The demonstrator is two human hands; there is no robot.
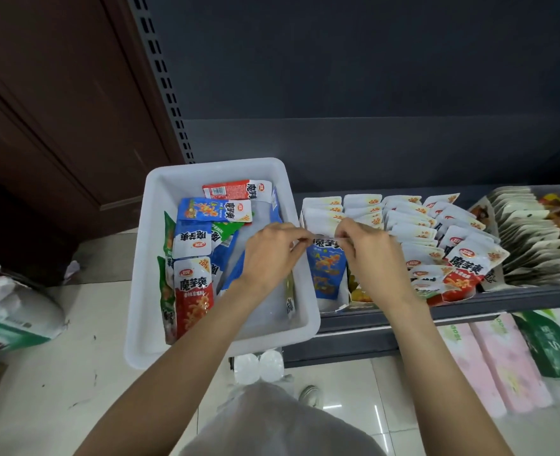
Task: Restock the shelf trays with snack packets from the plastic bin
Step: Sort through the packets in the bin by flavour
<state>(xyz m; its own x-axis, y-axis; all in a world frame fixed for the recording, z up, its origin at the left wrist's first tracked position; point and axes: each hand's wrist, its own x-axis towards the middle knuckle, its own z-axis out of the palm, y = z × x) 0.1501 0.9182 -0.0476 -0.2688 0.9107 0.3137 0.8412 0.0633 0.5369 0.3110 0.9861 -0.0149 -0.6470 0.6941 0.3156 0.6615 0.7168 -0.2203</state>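
Observation:
A blue snack packet [326, 268] hangs upright over the left shelf tray [333, 306]. My left hand [272, 255] pinches its top left corner and my right hand [367, 255] pinches its top right corner. The white plastic bin [212, 343] stands to the left, its right rim under my left wrist. Inside it lie several red, blue and green packets [194, 291], mostly along its left side. Rows of white and red packets [413, 235] fill the shelf trays to the right.
A dark shelf edge [469, 304] runs along the front of the trays. Pink and green tissue packs [509, 363] sit below on the right. A white sack [15, 311] lies on the tiled floor at left. A brown wooden door stands behind the bin.

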